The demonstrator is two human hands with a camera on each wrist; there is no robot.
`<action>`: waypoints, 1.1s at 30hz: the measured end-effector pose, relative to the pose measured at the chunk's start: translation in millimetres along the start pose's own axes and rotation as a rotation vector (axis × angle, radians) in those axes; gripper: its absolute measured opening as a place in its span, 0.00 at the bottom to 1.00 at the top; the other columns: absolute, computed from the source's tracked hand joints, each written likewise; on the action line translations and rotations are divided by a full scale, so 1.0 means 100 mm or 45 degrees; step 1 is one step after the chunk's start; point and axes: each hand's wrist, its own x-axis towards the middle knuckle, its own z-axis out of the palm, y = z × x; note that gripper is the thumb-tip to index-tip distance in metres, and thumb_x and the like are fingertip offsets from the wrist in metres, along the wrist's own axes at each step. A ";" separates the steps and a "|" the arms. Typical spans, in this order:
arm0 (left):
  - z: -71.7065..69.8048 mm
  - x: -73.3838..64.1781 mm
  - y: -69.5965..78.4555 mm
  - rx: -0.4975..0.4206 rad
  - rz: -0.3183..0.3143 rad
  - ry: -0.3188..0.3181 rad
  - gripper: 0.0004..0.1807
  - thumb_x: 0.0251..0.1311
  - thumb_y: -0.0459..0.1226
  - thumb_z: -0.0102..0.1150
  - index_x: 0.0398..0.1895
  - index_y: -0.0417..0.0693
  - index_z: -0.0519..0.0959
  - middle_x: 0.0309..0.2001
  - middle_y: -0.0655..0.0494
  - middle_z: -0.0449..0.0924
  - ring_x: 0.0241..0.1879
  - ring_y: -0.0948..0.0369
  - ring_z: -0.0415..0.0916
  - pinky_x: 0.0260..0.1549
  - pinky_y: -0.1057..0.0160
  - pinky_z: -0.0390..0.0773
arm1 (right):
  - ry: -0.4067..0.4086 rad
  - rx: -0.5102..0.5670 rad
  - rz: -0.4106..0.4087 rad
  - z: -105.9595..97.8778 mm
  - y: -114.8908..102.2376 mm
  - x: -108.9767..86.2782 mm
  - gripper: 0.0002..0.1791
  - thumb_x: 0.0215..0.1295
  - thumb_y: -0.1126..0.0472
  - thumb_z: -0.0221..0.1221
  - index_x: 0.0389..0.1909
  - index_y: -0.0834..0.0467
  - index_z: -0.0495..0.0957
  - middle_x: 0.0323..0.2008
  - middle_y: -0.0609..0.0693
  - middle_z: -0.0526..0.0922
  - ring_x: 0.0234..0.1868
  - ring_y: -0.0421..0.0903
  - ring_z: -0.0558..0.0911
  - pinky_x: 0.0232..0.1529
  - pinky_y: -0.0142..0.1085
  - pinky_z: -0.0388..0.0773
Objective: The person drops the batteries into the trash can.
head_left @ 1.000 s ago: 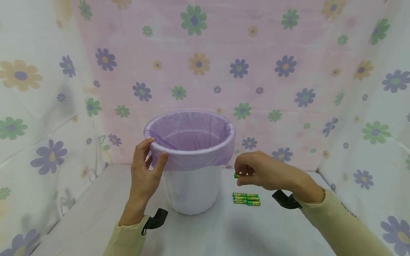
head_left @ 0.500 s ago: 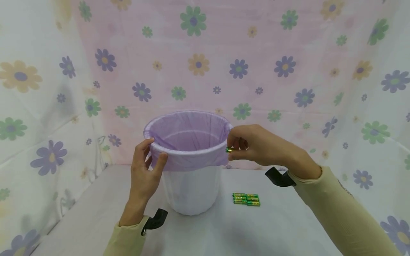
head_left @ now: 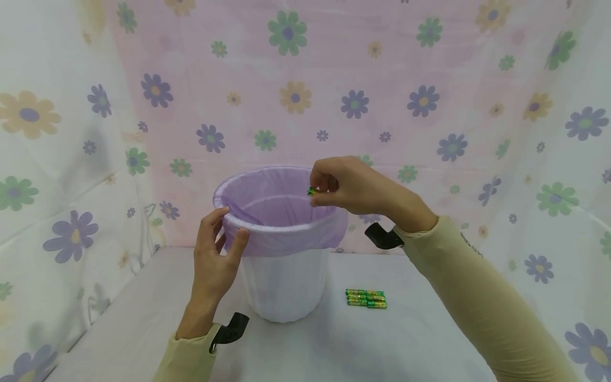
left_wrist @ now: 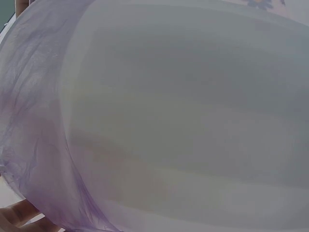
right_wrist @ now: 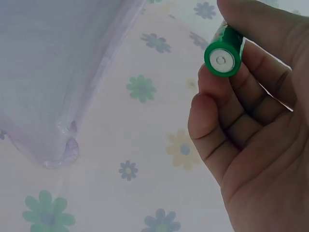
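A white trash can [head_left: 286,286] stands on the table, lined with a purple trash bag [head_left: 281,241] folded over its rim. My left hand [head_left: 215,270] grips the rim at its left side, thumb outside over the bag. Between thumb and fingers my right hand [head_left: 346,183] pinches a green battery [head_left: 312,191], above the right part of the can's mouth. In the right wrist view the battery's flat silver end [right_wrist: 221,61] faces the camera. Several more green and gold batteries [head_left: 366,298] lie in two side-by-side columns on the table, right of the can.
A white cloth covers the table [head_left: 305,350]. Behind it hangs a pink flowered curtain [head_left: 248,69], with white flowered curtains at both sides. A black wrist mount [head_left: 231,331] sticks out from each sleeve.
My right hand has risen and moved left with the battery, from beside the can to over its mouth. The left hand and the batteries on the table have stayed put.
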 end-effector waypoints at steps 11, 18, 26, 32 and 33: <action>0.00 0.00 0.00 0.007 -0.006 0.001 0.28 0.60 0.35 0.62 0.64 0.52 0.66 0.65 0.54 0.63 0.67 0.52 0.60 0.61 0.43 0.65 | -0.050 0.045 0.179 0.14 0.15 0.33 0.11 0.57 0.58 0.68 0.33 0.55 0.75 0.29 0.47 0.79 0.33 0.42 0.76 0.37 0.35 0.74; 0.01 -0.01 0.19 0.009 -0.033 0.000 0.27 0.60 0.32 0.60 0.63 0.41 0.65 0.64 0.47 0.63 0.67 0.49 0.60 0.61 0.42 0.64 | -0.097 0.045 0.224 0.23 0.22 0.47 0.11 0.57 0.57 0.68 0.33 0.55 0.75 0.30 0.48 0.78 0.33 0.43 0.75 0.37 0.34 0.74; 0.00 0.00 0.02 0.009 -0.005 0.000 0.29 0.59 0.35 0.62 0.64 0.51 0.66 0.64 0.53 0.63 0.67 0.51 0.60 0.60 0.43 0.65 | -0.140 0.079 0.266 0.34 0.26 0.56 0.10 0.57 0.58 0.68 0.33 0.55 0.75 0.30 0.50 0.77 0.34 0.45 0.75 0.37 0.34 0.74; 0.00 0.00 0.01 0.000 0.007 0.004 0.28 0.60 0.36 0.62 0.64 0.54 0.66 0.64 0.55 0.63 0.67 0.52 0.60 0.60 0.43 0.65 | -0.197 0.054 0.315 0.44 0.32 0.59 0.11 0.57 0.56 0.68 0.33 0.54 0.75 0.32 0.49 0.77 0.35 0.45 0.75 0.37 0.34 0.74; 0.01 0.00 0.01 0.003 0.005 0.005 0.28 0.60 0.36 0.62 0.64 0.54 0.66 0.64 0.55 0.63 0.67 0.52 0.60 0.60 0.43 0.65 | -0.211 0.052 0.325 0.47 0.33 0.59 0.11 0.56 0.56 0.68 0.33 0.54 0.75 0.32 0.49 0.77 0.35 0.45 0.75 0.37 0.34 0.74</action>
